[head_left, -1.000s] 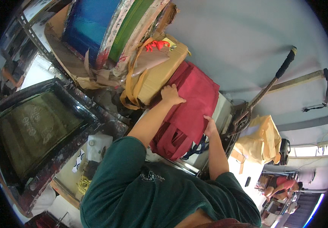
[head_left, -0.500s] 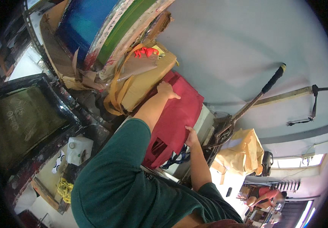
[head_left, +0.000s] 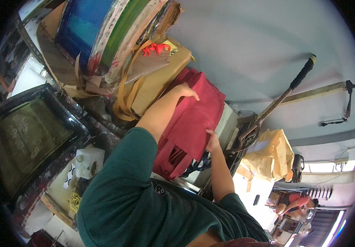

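Note:
A stack of maroon cloth bags (head_left: 191, 125) lies slantwise in front of me, with cut-out handle slots at its near end. My left hand (head_left: 188, 91) grips the stack's far left side, its thumb on top and its fingers mostly hidden over the edge. On the right edge my right hand (head_left: 213, 141) holds the same stack, thumb on top, fingers out of sight underneath. Beneath the stack's near right corner shows a dark patterned cloth (head_left: 200, 164). A yellow-brown wrapped bundle (head_left: 163, 80) with tan straps is beside the stack, close to my left hand.
Blue and green framed screens (head_left: 113, 43) lean at the upper left. A dark framed screen (head_left: 31, 136) and a white plastic jug (head_left: 90, 161) are to the left. A long black-gripped lever (head_left: 286, 92) rises at right, near a yellow-brown paper parcel (head_left: 274, 156). Another person (head_left: 296, 201) sits far right.
The maroon stack's near end has spread, showing more layers and a wider handle slot. Both hands keep their hold on it. The whole view has shifted slightly.

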`<state>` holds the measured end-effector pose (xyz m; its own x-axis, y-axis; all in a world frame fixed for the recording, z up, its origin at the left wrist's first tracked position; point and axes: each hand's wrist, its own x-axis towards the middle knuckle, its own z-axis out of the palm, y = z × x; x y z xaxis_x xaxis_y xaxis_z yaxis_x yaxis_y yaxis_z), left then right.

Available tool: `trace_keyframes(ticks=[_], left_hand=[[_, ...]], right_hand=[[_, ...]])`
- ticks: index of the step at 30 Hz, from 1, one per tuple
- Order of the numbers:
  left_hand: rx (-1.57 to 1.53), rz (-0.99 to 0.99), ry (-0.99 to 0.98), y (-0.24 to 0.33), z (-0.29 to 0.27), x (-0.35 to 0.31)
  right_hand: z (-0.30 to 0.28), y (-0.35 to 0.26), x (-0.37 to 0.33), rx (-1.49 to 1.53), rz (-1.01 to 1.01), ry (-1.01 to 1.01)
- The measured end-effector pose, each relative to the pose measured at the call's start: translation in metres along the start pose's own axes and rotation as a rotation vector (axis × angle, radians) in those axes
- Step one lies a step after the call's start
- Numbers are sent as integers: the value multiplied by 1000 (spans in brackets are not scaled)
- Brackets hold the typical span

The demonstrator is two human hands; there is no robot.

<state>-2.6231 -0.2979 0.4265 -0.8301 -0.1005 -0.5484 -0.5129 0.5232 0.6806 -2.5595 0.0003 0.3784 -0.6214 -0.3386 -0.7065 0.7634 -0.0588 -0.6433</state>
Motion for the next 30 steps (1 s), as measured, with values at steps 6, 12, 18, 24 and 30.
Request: trace_keyframes(ticks=[6, 12, 18, 24, 30], left_hand=[[220, 399, 201, 41, 59, -106], [31, 471, 290, 53, 35, -137], [151, 34, 217, -42, -14, -37], [219, -5, 457, -74, 3, 21], [46, -128, 355, -42, -3, 10]], right_hand=[[-6, 33, -12, 176, -177, -24], [-42, 51, -8, 265, -446, -34], [34, 18, 2, -572, -310, 429], [51, -6, 24, -917, -134, 501], [46, -48, 1, -267, -52, 240]])
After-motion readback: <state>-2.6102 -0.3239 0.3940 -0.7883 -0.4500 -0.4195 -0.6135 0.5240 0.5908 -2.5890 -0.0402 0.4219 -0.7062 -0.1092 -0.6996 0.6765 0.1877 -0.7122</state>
